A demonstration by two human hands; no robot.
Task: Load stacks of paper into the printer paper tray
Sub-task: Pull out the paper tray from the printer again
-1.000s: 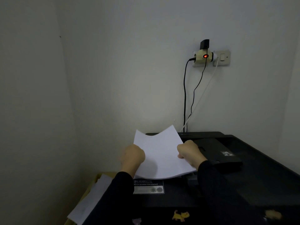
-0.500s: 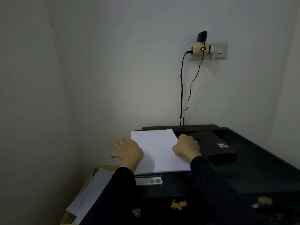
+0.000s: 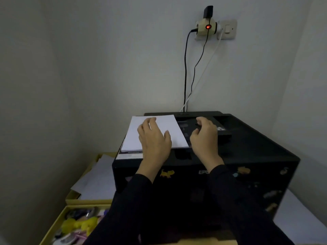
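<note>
A white stack of paper (image 3: 134,133) lies flat on the left part of the black printer (image 3: 247,156), its far edge near the rear paper slot. My left hand (image 3: 154,138) rests palm down on the stack with fingers spread. My right hand (image 3: 205,137) hovers over the printer's dark top panel just right of the paper, fingers curled and apart, holding nothing.
A wall socket (image 3: 212,29) with a red light feeds cables (image 3: 185,71) down behind the printer. Left of the printer stands a yellow box with loose sheets (image 3: 95,181); nearer me is a box of small items (image 3: 76,225). Walls close in on the left and behind.
The paper, held up and bent a second ago, now lies flat on the printer. My left hand has slid onto the sheet; my right hand has let go and moved right.
</note>
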